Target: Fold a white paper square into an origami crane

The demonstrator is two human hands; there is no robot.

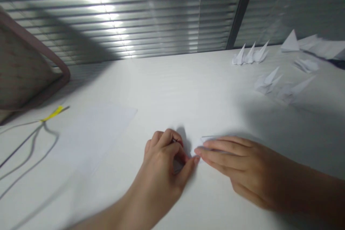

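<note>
On the white desk, between the hands:
Folded white paper: held low against the desktop.
Left hand: fingers curled, pinching the paper.
Right hand: fingers extended together, lying along it.
Farther right: pointed origami pieces.

Folded paper piece, 6 o'clock: white, plain.
Origami shapes, 2 o'clock: white, grey shading along folds.
Desk top: white, faint lengthwise streaks.
Loose paper sheet, 8 o'clock: white, unmarked.
Cable, 8 to 9 o'clock: dark grey.
Tape band on cable: bright yellow.
Fabric bag, 10 o'clock: mottled taupe.
Bag trim: dusty pink-brown.
Window blinds, 12 o'clock: grey horizontal slats, white glare stripes.
Window frame, 1 o'clock: near-black.
</note>
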